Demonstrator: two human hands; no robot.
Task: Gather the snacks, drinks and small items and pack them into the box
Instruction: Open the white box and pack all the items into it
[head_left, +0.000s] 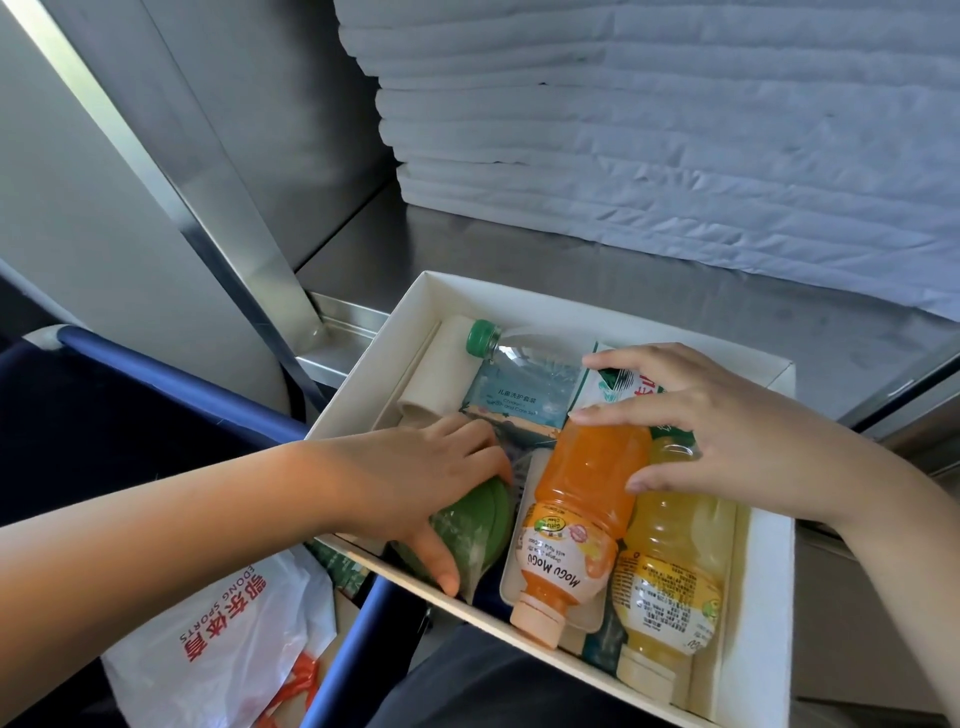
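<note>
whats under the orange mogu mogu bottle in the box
A flat whitish packet shows under the orange plastic juice bottle, along one side and by the cap. The bottle covers the rest.

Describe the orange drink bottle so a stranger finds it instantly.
Look in the open white box nearest the camera. Two juice bottles lie side by side there, caps toward the near wall. It is the orange bottle labelled Mogu Mogu, held by the right hand, left of the yellow bottle.
</note>
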